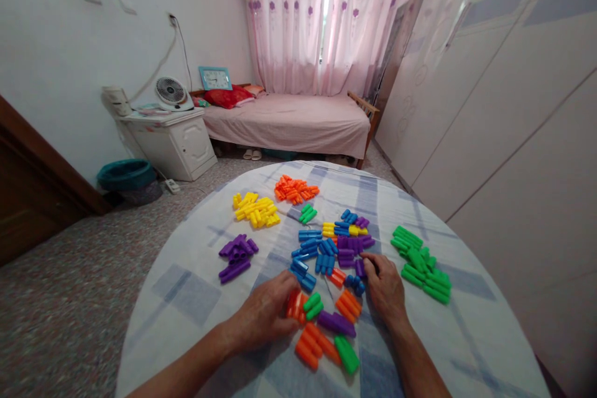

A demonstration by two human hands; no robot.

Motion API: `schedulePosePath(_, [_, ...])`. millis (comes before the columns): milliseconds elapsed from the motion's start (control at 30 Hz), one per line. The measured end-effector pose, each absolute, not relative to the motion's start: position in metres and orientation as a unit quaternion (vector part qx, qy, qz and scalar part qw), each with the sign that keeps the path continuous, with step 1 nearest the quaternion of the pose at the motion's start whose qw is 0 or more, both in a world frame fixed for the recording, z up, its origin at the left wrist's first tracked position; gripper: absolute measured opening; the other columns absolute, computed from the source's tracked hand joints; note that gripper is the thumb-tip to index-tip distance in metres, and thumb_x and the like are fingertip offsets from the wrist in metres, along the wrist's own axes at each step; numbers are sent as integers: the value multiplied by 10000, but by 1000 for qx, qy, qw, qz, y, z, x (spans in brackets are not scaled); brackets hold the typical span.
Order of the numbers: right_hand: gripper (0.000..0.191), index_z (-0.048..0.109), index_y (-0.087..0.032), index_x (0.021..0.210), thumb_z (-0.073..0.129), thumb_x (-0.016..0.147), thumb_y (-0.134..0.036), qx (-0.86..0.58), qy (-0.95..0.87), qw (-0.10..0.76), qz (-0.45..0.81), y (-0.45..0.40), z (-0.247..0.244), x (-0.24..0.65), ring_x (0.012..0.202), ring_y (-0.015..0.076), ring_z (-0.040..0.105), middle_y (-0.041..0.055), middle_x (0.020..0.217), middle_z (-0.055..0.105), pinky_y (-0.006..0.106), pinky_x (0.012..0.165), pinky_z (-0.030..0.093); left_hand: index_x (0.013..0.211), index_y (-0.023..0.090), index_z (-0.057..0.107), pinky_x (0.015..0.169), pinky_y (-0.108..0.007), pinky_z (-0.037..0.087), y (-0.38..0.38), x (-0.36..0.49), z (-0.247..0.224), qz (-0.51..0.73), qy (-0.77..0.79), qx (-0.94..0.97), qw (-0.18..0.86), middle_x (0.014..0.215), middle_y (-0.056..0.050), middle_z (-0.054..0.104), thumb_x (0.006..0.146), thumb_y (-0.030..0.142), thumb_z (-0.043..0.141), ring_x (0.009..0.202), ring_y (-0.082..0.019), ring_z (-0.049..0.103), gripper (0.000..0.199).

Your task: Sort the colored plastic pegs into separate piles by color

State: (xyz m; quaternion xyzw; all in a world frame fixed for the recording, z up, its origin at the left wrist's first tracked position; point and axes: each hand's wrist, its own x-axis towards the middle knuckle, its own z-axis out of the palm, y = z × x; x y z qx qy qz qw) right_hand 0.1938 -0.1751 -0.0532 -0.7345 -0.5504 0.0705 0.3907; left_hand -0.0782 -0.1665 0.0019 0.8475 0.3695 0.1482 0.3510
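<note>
The green pieces (415, 259) near the right edge of the tabletop (466, 336), the yellow pieces (256, 210) toward its left and the red pieces (295, 306) closer to its near edge look like smooth, glossy plastic. Matt, creased cloth covers the tabletop. Past its far edge, the bedsheet (289, 113) is matt cloth; the wardrobe (504, 137) is smooth and shiny (a bright streak gleams on it).

The left hand (269, 312) hides part of the red pieces (295, 306), so its grip cannot be told. The bottom edge cuts off the bench (181, 301), the right edge the wardrobe (494, 130); the clock (216, 79) (blue-framed) is too small to read clearly.
</note>
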Motion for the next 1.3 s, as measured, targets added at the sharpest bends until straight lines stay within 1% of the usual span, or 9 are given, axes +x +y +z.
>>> schedulePosePath(167, [336, 645, -188, 922, 375, 840, -369, -738, -550, 385, 69, -175, -53, 194, 911, 199, 533, 60, 926, 634, 329, 835, 384, 975, 192, 559, 591, -209, 392, -145, -89, 6, 183, 428, 750, 470, 757, 39, 541, 707, 264, 610, 666, -105, 503, 282])
schedulePosePath(367, [343, 646, -196, 931, 369, 838, -376, -740, -550, 381, 66, -175, -54, 194, 911, 202, 529, 57, 926, 634, 333, 828, 386, 1113, 164, 545, 668, -241, 446, -92, -75, 11, 283, 413, 616, 608, 1020, -43, 587, 677, 354, 676, 776, -127, 569, 493])
schedulePosePath(533, [328, 638, -196, 927, 371, 845, -368, -740, -551, 378, 74, -175, -55, 195, 920, 206, 529, 60, 940, 631, 334, 836, 381, 1122, 168, 563, 732, -278, 467, -78, -58, 7, 299, 374, 597, 644, 1061, -62, 605, 660, 349, 704, 878, -172, 587, 516])
schedulePosePath(733, [321, 640, -198, 923, 377, 845, -365, -741, -550, 378, 77, -174, -55, 195, 927, 204, 534, 57, 939, 636, 329, 834, 382, 1065, 118, 583, 713, -298, 489, -31, -32, 7, 371, 423, 554, 614, 998, -85, 617, 598, 309, 764, 810, -165, 602, 536])
schedulePosePath(933, [332, 639, -189, 906, 368, 846, -370, -737, -551, 384, 81, -174, -53, 195, 917, 204, 532, 62, 927, 634, 332, 835, 383, 1245, 110, 447, 776, -297, 477, 25, -12, 26, 432, 479, 543, 538, 1097, -117, 588, 724, 222, 627, 908, -166, 593, 562])
schedulePosePath(1000, [331, 641, -189, 908, 369, 845, -368, -736, -549, 387, 79, -174, -54, 195, 916, 203, 531, 62, 924, 636, 329, 833, 382, 1192, 98, 498, 777, -297, 466, 18, -10, 26, 431, 495, 555, 511, 1099, -116, 588, 715, 201, 616, 930, -182, 580, 501])
schedulePosePath(1133, [322, 648, -193, 925, 377, 844, -348, -739, -546, 387, 74, -173, -54, 194, 920, 199, 527, 57, 932, 639, 329, 837, 378, 896, 104, 657, 736, -290, 461, -31, -6, 13, 362, 459, 642, 495, 848, -56, 654, 680, 203, 643, 796, -180, 593, 238])
schedulePosePath(1200, [325, 648, -190, 929, 375, 845, -346, -739, -546, 389, 73, -173, -54, 193, 917, 199, 525, 58, 932, 638, 331, 835, 378, 870, 136, 671, 728, -276, 458, -61, -3, 6, 302, 388, 748, 445, 812, -32, 650, 724, 217, 604, 773, -162, 588, 180])
schedulePosePath(1300, [332, 645, -182, 928, 368, 848, -347, -736, -548, 391, 72, -173, -53, 192, 911, 200, 523, 61, 926, 637, 334, 834, 379, 913, 184, 668, 786, -280, 436, -96, 3, 1, 220, 278, 885, 302, 892, -30, 632, 749, 221, 590, 865, -169, 560, 185])
